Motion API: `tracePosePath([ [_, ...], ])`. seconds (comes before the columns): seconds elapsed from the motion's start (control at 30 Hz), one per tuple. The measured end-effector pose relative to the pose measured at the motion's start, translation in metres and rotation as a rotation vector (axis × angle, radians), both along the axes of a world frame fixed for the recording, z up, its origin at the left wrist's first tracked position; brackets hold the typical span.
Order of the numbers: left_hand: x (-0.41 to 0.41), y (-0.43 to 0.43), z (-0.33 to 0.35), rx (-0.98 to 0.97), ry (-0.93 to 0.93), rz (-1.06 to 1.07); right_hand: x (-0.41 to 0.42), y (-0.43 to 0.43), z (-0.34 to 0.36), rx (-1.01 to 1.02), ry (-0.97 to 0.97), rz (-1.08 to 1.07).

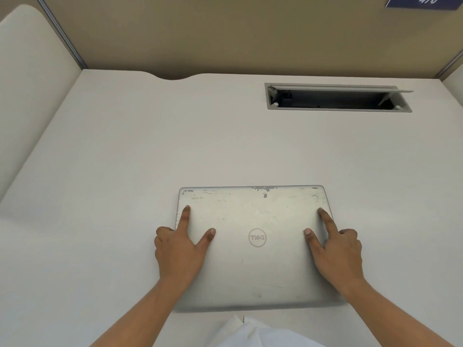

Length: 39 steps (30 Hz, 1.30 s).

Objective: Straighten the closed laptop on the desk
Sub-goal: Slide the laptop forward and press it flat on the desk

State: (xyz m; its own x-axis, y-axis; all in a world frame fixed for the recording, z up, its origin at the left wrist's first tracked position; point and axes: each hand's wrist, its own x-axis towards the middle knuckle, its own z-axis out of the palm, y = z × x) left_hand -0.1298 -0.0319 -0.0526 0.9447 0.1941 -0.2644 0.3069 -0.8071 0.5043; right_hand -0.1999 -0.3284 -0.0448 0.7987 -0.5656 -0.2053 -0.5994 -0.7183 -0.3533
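A closed silver laptop (255, 261) with a round logo and a scuffed lid lies flat on the white desk (125, 151), near the front edge. Its sides run roughly parallel to the desk's front edge. My left hand (179, 249) rests on the laptop's left side, index finger and thumb spread on the lid, the other fingers curled over the left edge. My right hand (337, 249) mirrors it on the right side, index and thumb on the lid, the rest over the right edge.
An open cable hatch (338, 97) is set into the desk at the back right. Beige partition walls (225, 33) close off the back and a pale side panel (30, 83) the left. A cable notch (172, 77) cuts the desk's back edge. White cloth (250, 334) shows at the bottom.
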Motion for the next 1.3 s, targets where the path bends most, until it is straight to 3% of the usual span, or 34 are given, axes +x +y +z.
tracePosePath([
  [0.23, 0.004, -0.001, 0.0, -0.103, -0.002, 0.066, 0.006, -0.006, 0.0, 0.108, -0.071, -0.022],
  [0.7, 0.047, -0.004, 0.013, -0.095, 0.004, 0.08, 0.036, -0.013, -0.001, 0.178, -0.114, -0.017],
  [1.03, 0.131, -0.022, 0.024, -0.117, -0.01, 0.085, 0.12, -0.03, 0.01, 0.132, -0.112, -0.018],
  [1.3, 0.204, -0.039, 0.02, -0.092, -0.042, 0.101, 0.199, -0.049, 0.003, -0.017, -0.021, -0.019],
])
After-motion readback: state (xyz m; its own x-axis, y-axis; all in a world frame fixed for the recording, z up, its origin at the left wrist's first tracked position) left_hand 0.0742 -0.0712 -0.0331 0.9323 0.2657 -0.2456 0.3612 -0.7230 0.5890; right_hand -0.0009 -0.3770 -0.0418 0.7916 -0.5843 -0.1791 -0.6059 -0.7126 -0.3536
